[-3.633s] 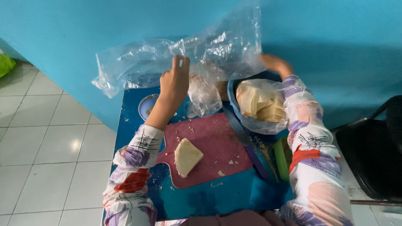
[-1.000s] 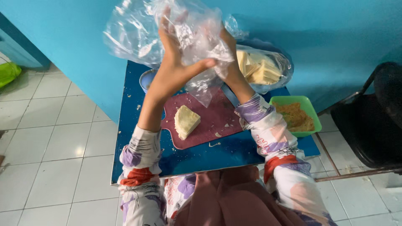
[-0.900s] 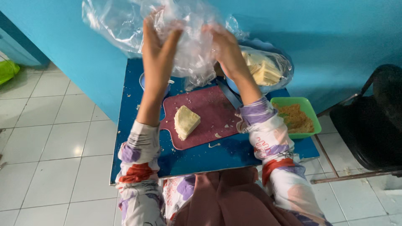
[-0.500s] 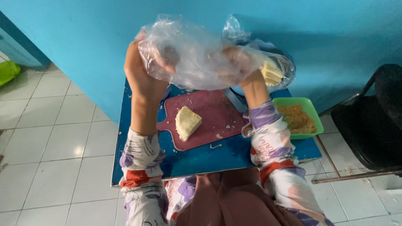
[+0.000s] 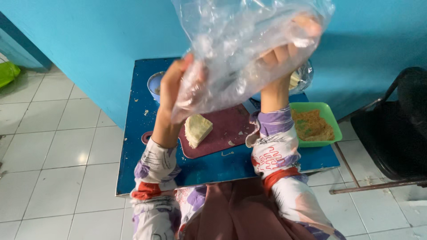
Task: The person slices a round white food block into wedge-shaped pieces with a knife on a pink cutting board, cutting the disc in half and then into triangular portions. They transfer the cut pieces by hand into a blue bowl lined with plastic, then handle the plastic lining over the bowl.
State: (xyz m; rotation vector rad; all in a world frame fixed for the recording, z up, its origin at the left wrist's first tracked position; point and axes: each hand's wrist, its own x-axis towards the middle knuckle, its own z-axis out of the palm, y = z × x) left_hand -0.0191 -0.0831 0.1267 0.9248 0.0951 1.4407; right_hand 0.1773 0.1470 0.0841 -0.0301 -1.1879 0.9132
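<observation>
Plastic bag (image 5: 240, 49), clear and crumpled, held up in the air by both hands above a blue table (image 5: 133, 146). Left hand (image 5: 173, 89): raised, fingers closed on the bag's lower left edge, pinching the film. Right hand (image 5: 289, 46): raised higher, seen through the film, fingers curled into the bag's upper right part; whether it is inside the bag or behind it cannot be told.

Below the left hand, on the table: maroon cutting board (image 5: 227, 133) bearing a pale wedge-shaped block of food (image 5: 197, 130), with a few crumbs beside it.

Below and right of the right hand: green tray (image 5: 331, 118) holding orange-brown crumbs, at the table's right edge.

Behind the left hand: small blue bowl (image 5: 153, 82), mostly hidden.

Behind the right wrist: second clear bag with pale pieces (image 5: 299, 78), partly hidden.

Further right of the right hand, off the table: black chair (image 5: 396, 129) on white floor tiles.
</observation>
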